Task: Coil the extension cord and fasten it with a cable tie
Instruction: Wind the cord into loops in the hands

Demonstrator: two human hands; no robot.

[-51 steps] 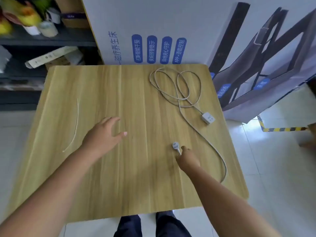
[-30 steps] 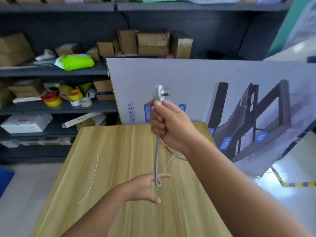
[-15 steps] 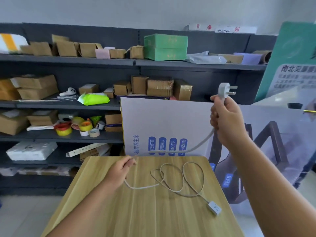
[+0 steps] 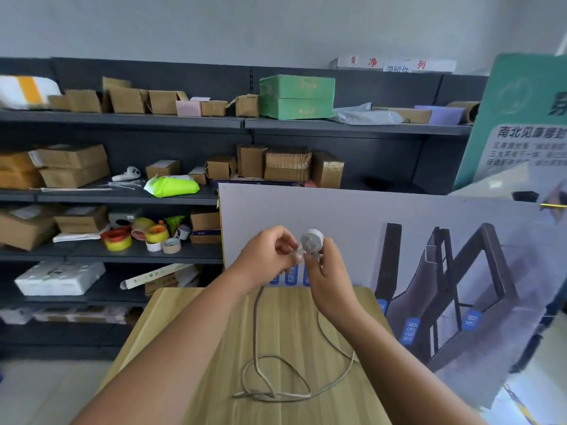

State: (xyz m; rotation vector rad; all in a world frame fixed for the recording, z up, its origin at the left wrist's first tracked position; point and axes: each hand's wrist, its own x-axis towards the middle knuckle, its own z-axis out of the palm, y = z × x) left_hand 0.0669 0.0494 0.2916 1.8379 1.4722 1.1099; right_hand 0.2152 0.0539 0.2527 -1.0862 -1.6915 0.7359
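Both hands are raised above the far end of the wooden table (image 4: pixel 190 357). My right hand (image 4: pixel 325 268) grips the white plug (image 4: pixel 311 240) of the extension cord. My left hand (image 4: pixel 267 256) pinches the cord right beside the plug. From my hands the grey-white cord (image 4: pixel 256 326) hangs down to the table, where it lies in loose loops (image 4: pixel 276 378). Another strand runs under my right forearm. The socket block and the cable tie are out of view.
A large printed cardboard box (image 4: pixel 399 240) leans behind the table on the right. Dark shelving (image 4: pixel 122 124) at the back holds cardboard boxes, tape rolls (image 4: pixel 135 237) and a green packet (image 4: pixel 171 186). Tiled floor lies to the left.
My hands came together: the right hand brought the plug down and left, the left hand rose from the table to the cord by the plug. The loops on the table shifted.
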